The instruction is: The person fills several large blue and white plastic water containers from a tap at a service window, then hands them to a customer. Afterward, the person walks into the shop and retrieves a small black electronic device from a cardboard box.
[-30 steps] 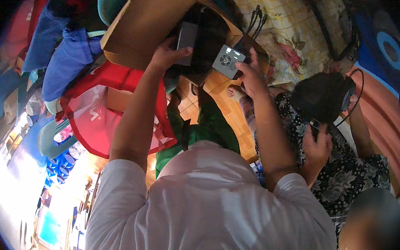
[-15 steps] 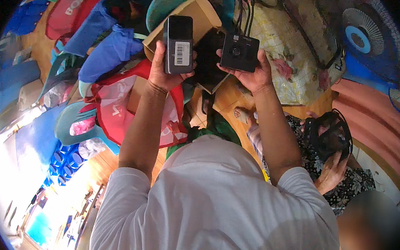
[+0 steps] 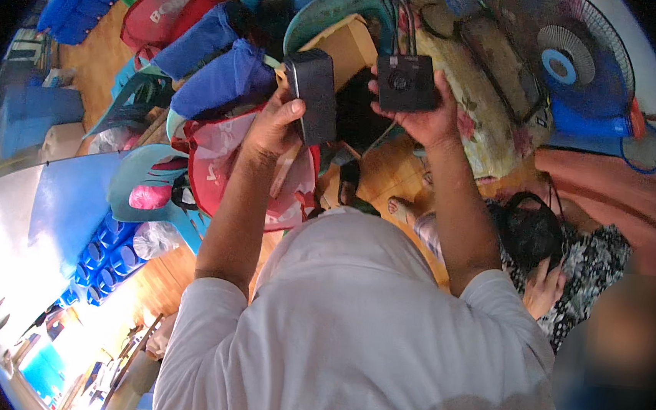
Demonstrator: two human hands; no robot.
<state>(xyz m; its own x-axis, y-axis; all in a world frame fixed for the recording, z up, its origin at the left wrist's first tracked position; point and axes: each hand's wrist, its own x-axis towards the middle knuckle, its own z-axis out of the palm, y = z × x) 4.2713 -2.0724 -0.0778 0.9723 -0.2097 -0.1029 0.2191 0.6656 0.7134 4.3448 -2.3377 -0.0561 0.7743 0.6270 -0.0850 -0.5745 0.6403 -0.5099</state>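
My left hand is wrapped round a dark, rounded rectangular block, about the size of a power bank. Its thumb lies along the near side, and the block stands tilted. To the right, my right hand grips a flat square black box from below and from its right side. A round part marks the middle of the box's face, and black cables run up from its far edge. The two devices are held apart. Behind them an opened cardboard box leans against a teal chair.
Red bags and blue cloth lie at left, near another teal chair. A floral padded bundle and a fan stand at right. A seated person in patterned clothes holds a black mesh item.
The block in my left hand has turned, so its barcode label no longer shows. Both devices sit slightly further right in view. The other person's black mesh item has shifted a little left.
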